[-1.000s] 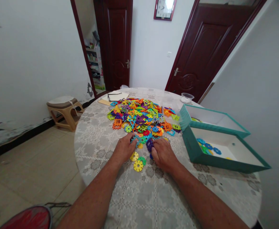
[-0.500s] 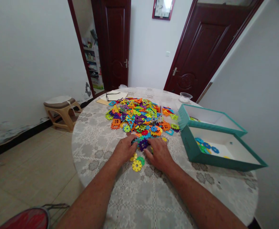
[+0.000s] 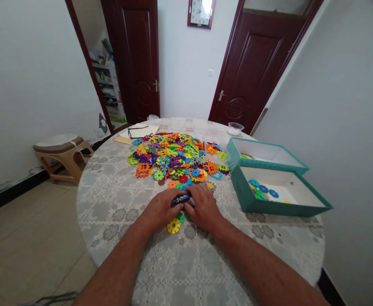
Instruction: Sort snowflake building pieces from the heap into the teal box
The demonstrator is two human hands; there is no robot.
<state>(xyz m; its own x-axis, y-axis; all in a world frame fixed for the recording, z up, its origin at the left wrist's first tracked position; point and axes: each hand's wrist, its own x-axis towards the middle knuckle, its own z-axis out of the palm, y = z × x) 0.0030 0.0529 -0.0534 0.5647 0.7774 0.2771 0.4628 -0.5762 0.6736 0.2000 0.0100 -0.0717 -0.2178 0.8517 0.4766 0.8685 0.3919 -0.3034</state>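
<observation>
Between my two hands are dark purple interlocking plastic building pieces, partly covered by the fingers; how many there are I cannot tell. My left hand grips them from the left, thumb at the near side. From the other side my right hand closes on them, fingers curled over the top. Just in front of the hands, a yellow flower-shaped disc lies on the tablecloth beside a green disc. Beyond the hands spreads a large heap of multicoloured interlocking pieces.
At the right stands a teal box holding blue, green and yellow discs; another teal box or lid is behind it. Eyeglasses rest on paper at the back left. A clear plastic bowl sits near the far edge of the round table.
My hands have come closer together, closing on the purple pieces, which now appear tilted edge-on instead of flat. The whole view has shifted slightly to the right.
</observation>
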